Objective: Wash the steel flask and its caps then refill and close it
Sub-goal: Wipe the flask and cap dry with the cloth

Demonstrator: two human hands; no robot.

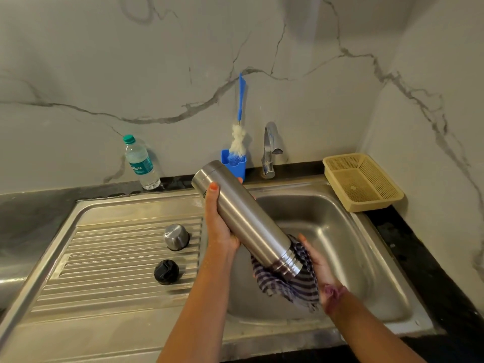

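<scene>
At left of centre, the steel cap and black stopper sit on the draining ridges of the sink; the left hand curls round the steel flask, held slanted over the basin at centre; the right hand cups a striped cloth against its mouth end; wet steel looks slick and rigid, best gripped mid-body.

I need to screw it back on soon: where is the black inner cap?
The black cap lies on the ribbed drainboard, left of the sink basin, just below the steel cup cap.
</scene>
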